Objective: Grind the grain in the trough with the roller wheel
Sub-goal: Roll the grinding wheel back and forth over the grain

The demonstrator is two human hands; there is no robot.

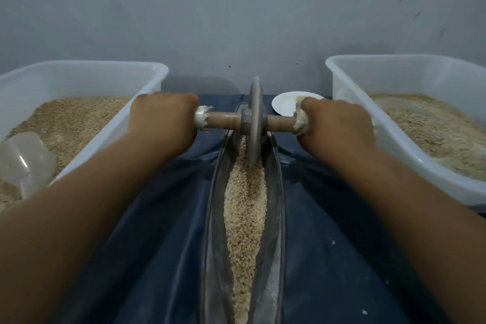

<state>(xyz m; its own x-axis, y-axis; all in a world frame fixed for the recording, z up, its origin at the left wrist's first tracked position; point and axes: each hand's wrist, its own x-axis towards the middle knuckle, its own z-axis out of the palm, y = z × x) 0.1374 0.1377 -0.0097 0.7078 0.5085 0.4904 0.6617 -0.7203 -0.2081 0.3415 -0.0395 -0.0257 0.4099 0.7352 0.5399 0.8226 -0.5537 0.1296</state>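
The left hand (163, 119) and right hand (339, 123) each grip an end of the wooden handle (223, 120). Between them the roller wheel (254, 121) stands upright in the trough (273, 192), resting on the grain (246, 205) at its far end.

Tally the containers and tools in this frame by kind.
Plastic tubs: 2, left tub, right tub
Clear scoop: 1
White dish: 1
Trough: 1
Roller wheel: 1
Total: 6
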